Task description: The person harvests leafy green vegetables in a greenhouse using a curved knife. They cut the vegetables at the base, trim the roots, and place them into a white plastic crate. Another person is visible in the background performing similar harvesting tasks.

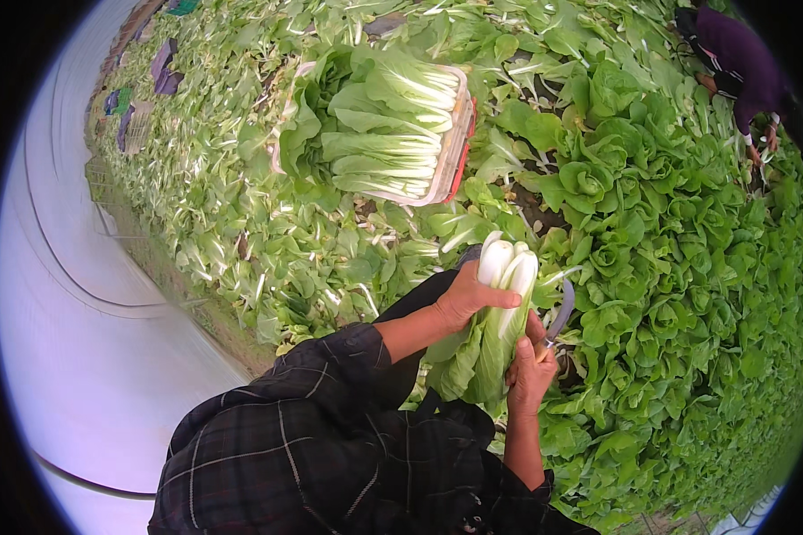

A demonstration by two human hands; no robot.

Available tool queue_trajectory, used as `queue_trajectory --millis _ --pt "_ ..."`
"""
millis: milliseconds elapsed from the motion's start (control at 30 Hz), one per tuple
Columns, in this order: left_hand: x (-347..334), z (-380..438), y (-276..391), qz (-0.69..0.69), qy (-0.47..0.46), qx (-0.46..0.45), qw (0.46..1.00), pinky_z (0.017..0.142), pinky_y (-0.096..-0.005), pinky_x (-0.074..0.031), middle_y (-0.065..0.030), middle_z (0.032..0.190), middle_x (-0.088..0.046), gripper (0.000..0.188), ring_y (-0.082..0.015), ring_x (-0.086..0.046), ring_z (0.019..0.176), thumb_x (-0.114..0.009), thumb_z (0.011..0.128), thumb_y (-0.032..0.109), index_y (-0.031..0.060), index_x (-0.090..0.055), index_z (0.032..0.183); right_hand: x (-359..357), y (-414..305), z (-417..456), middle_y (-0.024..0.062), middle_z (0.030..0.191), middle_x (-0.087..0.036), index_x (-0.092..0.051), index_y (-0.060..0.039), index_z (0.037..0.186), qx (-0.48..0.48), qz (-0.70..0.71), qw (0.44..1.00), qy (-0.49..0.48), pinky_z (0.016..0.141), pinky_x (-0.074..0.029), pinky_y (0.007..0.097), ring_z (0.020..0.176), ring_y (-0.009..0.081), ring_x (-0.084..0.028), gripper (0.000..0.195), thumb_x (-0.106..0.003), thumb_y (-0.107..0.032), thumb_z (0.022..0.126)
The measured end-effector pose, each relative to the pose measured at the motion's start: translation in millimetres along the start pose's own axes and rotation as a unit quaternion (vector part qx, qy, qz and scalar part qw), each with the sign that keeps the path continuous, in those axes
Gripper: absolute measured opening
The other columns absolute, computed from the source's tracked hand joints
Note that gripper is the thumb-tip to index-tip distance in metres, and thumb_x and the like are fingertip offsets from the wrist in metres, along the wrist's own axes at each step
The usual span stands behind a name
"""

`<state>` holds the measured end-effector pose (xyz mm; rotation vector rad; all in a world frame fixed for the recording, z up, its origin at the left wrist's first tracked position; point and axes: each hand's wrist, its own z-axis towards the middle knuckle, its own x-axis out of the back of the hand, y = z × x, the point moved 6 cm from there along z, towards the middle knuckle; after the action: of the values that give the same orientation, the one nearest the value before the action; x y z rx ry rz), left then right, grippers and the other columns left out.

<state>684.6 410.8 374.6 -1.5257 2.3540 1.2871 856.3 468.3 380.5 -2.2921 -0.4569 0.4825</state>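
Two or more heads of leafy greens with thick white stems (518, 274) are gripped near their cut base by my left hand (472, 297), its thumb across the stems. The white ends point away from me and the leaves hang towards my body. My right hand (530, 374) holds a sickle (563, 309) by its wooden handle, the curved blade pointing up and away. Fingers of the right hand also touch the right side of the bunch. Beyond my hands, a pale plastic crate (452, 164) is heaped with the same greens (388, 127), stems to the right.
Growing greens (642, 281) stand densely on the right. Cut leaves (227, 200) litter the ground left and ahead. A person in a purple top (743, 60) bends over plants at the upper right. A white plastic greenhouse wall (94, 321) curves along the left; purple cloths (166, 67) lie farther off.
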Motion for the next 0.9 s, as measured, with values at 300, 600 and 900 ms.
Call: queue_trajectory --millis 300,600,900 --pt "97.7 -7.6 163.6 -0.151 0.096 -0.184 0.966 0.083 -0.0370 -0.058 -0.0122 0.103 -0.067 0.055 -0.0223 -0.067 0.093 -0.076 0.073 0.011 0.0012 -0.055 0.122 -200.1 -86.0 75.1 0.0138 0.142 -0.052 -0.046 0.0043 0.142 0.034 -0.132 0.967 -0.217 0.103 -0.045 0.0326 0.126 0.0194 -0.051 0.071 -0.078 -0.001 0.080" --pt "191.9 -40.0 230.1 -0.252 0.222 -0.268 0.903 0.090 -0.0435 -0.055 -0.0145 0.109 -0.066 0.062 -0.0274 -0.065 0.102 -0.069 0.081 0.034 0.0019 -0.049 0.129 -356.9 -109.5 107.4 0.0096 0.132 -0.060 -0.052 -0.0014 0.140 -0.067 -0.221 0.849 -0.475 0.101 -0.045 0.0310 0.117 0.0143 -0.056 0.075 -0.086 -0.011 0.074" --pt "256.9 -25.1 298.9 -0.356 0.312 -0.309 0.825 0.091 -0.0417 -0.054 -0.0142 0.115 -0.065 0.056 -0.0254 -0.062 0.109 -0.064 0.090 0.038 0.0025 -0.049 0.130 -457.7 -107.2 150.3 -0.0015 0.092 -0.060 -0.062 -0.0023 0.107 -0.064 -0.233 0.864 -0.441 0.073 -0.048 0.0240 0.081 0.0064 -0.054 0.043 -0.088 -0.012 0.074"
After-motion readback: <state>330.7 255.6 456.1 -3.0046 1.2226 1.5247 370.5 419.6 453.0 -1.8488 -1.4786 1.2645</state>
